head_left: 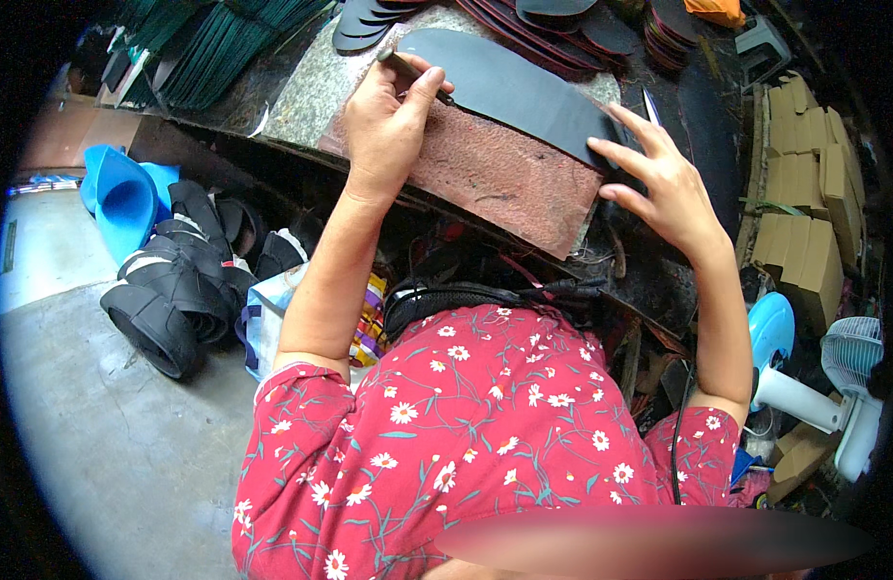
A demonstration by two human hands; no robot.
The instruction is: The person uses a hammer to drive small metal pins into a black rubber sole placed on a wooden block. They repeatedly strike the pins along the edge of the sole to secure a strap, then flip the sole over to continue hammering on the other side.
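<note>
Best to hold the long black sheet (514, 89) still, at top middle of the frame, and move slowly near its edge. Pinching a thin dark stick (398, 64) with the left hand (390, 121); touching the sheet's right end with the spread right hand (656, 176). Looks smooth and round-ended, over a rough, reddish board (504, 179).

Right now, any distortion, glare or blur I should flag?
Head view: fisheye bending and a black surround, cardboard boxes curving toward the right rim; head view: deep shadow under the worktop, pale sheen on the floor at left; head view: oval patch at the lower edge blurred, dark sheet and floral shirt clear.
</note>
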